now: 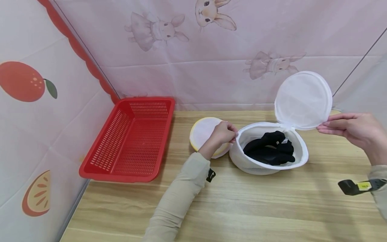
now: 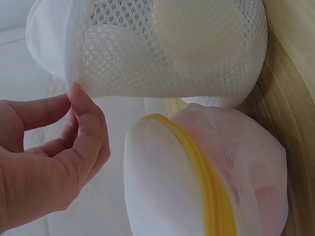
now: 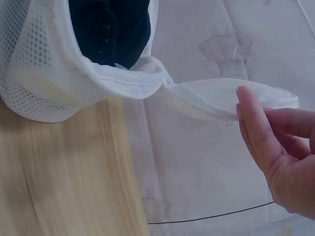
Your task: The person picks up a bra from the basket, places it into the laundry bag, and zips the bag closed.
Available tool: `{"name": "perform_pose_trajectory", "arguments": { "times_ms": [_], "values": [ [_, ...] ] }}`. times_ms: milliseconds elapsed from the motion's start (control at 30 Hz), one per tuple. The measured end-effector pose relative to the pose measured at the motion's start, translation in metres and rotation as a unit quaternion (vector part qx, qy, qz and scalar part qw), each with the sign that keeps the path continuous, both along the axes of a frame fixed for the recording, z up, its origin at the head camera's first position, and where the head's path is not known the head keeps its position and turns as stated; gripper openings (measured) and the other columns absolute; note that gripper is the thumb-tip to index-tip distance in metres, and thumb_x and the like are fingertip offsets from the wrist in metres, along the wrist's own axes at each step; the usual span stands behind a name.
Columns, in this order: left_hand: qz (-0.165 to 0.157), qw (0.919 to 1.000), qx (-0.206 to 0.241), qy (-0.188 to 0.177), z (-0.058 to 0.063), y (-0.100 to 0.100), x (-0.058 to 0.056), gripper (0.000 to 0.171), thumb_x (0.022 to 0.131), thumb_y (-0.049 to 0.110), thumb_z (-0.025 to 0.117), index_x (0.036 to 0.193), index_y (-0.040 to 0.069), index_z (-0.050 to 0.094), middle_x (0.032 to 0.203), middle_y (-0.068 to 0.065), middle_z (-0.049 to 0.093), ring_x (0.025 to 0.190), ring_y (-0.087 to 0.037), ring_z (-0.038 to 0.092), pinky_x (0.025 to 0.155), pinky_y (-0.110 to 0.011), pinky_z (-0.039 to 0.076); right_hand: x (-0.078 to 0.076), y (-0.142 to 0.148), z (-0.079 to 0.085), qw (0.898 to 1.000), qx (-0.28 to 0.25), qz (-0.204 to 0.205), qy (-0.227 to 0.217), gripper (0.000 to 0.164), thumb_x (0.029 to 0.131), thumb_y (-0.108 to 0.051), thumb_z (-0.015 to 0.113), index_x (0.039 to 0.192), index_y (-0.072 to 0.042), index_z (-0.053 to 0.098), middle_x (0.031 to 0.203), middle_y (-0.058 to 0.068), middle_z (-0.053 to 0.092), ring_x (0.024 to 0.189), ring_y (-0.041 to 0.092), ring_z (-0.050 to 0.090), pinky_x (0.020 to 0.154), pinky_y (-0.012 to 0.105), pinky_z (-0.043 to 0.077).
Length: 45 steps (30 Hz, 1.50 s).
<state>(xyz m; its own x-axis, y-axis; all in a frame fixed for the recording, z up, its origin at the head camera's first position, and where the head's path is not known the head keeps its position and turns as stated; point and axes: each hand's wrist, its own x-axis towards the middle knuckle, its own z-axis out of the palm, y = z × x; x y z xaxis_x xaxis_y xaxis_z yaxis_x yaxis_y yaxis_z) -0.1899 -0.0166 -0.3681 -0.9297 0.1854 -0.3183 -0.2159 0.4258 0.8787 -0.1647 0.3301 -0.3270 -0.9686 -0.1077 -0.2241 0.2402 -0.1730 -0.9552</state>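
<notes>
A white mesh laundry bag (image 1: 254, 168) stands on the table with its round lid (image 1: 303, 101) raised at the back right. Dark, bunched-up clothing (image 1: 269, 149) lies inside it. My left hand (image 1: 223, 133) pinches the bag's left rim between thumb and fingers, as the left wrist view shows up close. On the other side, my right hand (image 1: 355, 129) pinches the edge of the lid and holds it up. Behind my left hand sits a second mesh bag (image 1: 203, 131), white with a yellow zip band (image 2: 202, 172), partly hidden by that hand.
A red plastic basket (image 1: 163, 151) with slotted walls stands at the left of the wooden table (image 1: 248, 208). Rabbit-printed cloth (image 1: 211, 80) hangs along the back, and a fruit-printed panel (image 1: 27, 134) borders the left side.
</notes>
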Motion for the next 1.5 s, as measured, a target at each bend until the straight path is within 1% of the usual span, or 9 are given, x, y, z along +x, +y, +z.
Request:
{"name": "perform_pose_trajectory", "arguments": {
  "times_ms": [233,333,533,700,800,933,1000,1200,1500],
  "values": [
    [0.013,0.9985,0.046,-0.026,-0.003,0.001,-0.002,0.005,0.086,-0.002,0.058,0.088,-0.007,0.059,0.071,-0.005,0.052,0.051,-0.009,0.051,0.053,-0.02,0.05,0.003,0.0,0.008,0.999,-0.046,0.006,-0.017,0.035,0.086,0.021,0.038,0.079,0.006,0.069,0.079,0.018,0.066,0.071,0.031,0.066,0.065,0.037,0.054],
    [0.021,0.9965,0.07,-0.04,-0.004,0.001,-0.003,0.005,0.087,-0.002,0.056,0.089,-0.007,0.058,0.072,-0.006,0.051,0.051,-0.009,0.051,0.048,-0.015,0.046,0.005,0.001,0.01,0.999,-0.044,0.007,-0.02,0.034,0.086,0.021,0.04,0.08,0.005,0.07,0.079,0.017,0.067,0.071,0.031,0.066,0.065,0.037,0.054],
    [0.035,0.9913,0.108,-0.066,-0.003,0.001,-0.004,0.005,0.088,-0.002,0.055,0.088,-0.007,0.056,0.065,-0.007,0.049,0.05,-0.01,0.05,0.047,-0.015,0.046,0.008,0.002,0.007,0.997,-0.057,0.054,0.02,0.031,0.085,0.023,0.04,0.084,0.01,0.068,0.082,0.022,0.066,0.072,0.032,0.066,0.066,0.037,0.053],
    [0.039,0.9891,0.12,-0.076,-0.003,0.001,-0.005,0.004,0.089,-0.002,0.054,0.088,-0.006,0.055,0.063,-0.006,0.049,0.05,-0.01,0.05,0.048,-0.015,0.046,0.011,0.002,0.005,0.993,0.018,0.107,0.055,0.029,0.088,0.017,0.041,0.087,0.008,0.068,0.084,0.015,0.066,0.074,0.028,0.067,0.066,0.034,0.053],
    [0.033,0.9895,0.118,-0.077,-0.004,0.001,-0.005,0.005,0.089,-0.002,0.053,0.09,-0.007,0.055,0.063,-0.006,0.049,0.051,-0.01,0.05,0.048,-0.015,0.046,0.012,0.002,0.004,0.986,0.092,0.123,0.058,0.025,0.088,0.015,0.045,0.086,0.006,0.069,0.084,0.011,0.066,0.072,0.025,0.067,0.065,0.031,0.053],
    [0.027,0.9906,0.11,-0.076,-0.004,0.001,-0.006,0.006,0.09,-0.001,0.053,0.09,-0.006,0.054,0.063,-0.006,0.048,0.051,-0.01,0.049,0.048,-0.015,0.045,0.015,0.001,0.0,0.978,0.143,0.14,0.058,0.023,0.086,0.016,0.048,0.086,0.006,0.069,0.083,0.011,0.068,0.073,0.023,0.067,0.066,0.028,0.053],
    [0.028,0.9913,0.104,-0.075,-0.005,0.002,-0.005,0.006,0.09,0.0,0.053,0.09,-0.006,0.055,0.063,-0.006,0.048,0.051,-0.01,0.049,0.047,-0.015,0.045,0.016,0.001,-0.004,0.978,0.13,0.156,0.053,0.023,0.086,0.016,0.047,0.087,0.007,0.068,0.084,0.013,0.068,0.074,0.024,0.067,0.067,0.028,0.053],
    [0.027,0.9931,0.089,-0.072,-0.005,0.003,-0.004,0.006,0.09,0.001,0.054,0.092,-0.004,0.055,0.066,-0.006,0.049,0.054,-0.011,0.05,0.05,-0.015,0.046,0.019,-0.002,-0.023,0.969,0.015,0.237,0.073,0.029,0.09,0.017,0.038,0.094,0.01,0.066,0.089,0.016,0.068,0.078,0.024,0.066,0.071,0.032,0.052],
    [0.027,0.9938,0.087,-0.063,-0.008,0.004,-0.004,0.005,0.089,0.0,0.054,0.091,-0.004,0.055,0.067,-0.005,0.049,0.055,-0.01,0.05,0.05,-0.015,0.047,0.022,-0.008,-0.043,0.975,0.075,0.201,0.048,0.021,0.088,0.013,0.046,0.084,0.005,0.064,0.076,0.011,0.065,0.068,0.016,0.063,0.061,0.025,0.053]
  ]
}}
